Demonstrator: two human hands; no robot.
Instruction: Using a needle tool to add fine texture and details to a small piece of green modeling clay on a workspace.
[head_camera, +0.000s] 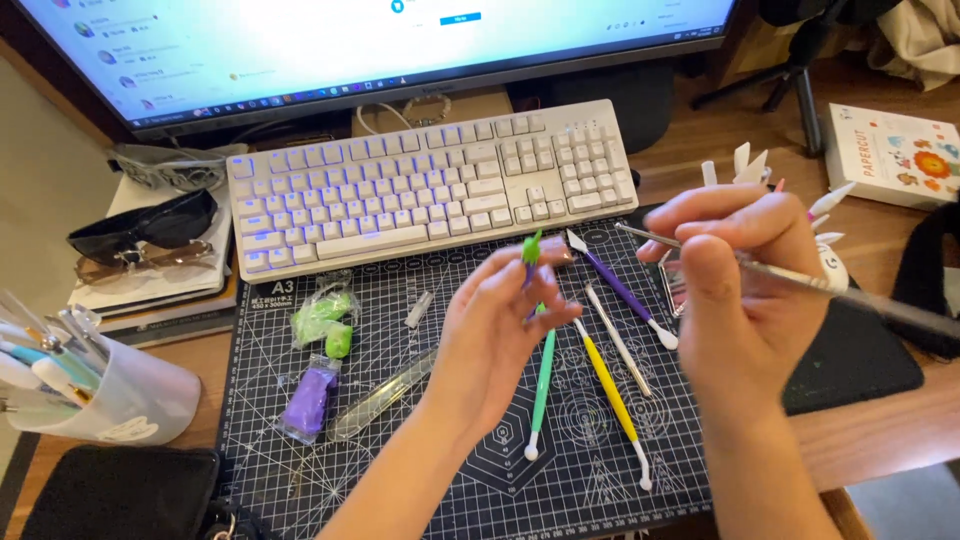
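Observation:
My left hand (497, 330) hovers over a black cutting mat (400, 470), its fingertips pinching a small green clay piece (532, 247). My right hand (745, 290) holds a thin metal sculpting tool (850, 288) like a pen, with its tip pointing left toward the green piece. On the mat beneath lie a green tool (541, 385), a yellow tool (610, 385), a purple tool (620, 287) and a thin silver one (620, 345).
A white keyboard (430, 185) and a monitor (380, 50) stand beyond the mat. Bags of green clay (325, 318) and purple clay (310, 400) and a clear ruler (380, 398) lie on the mat's left. A cup of pens (100, 395), sunglasses (150, 225) and a paper-craft box (890, 155) sit around it.

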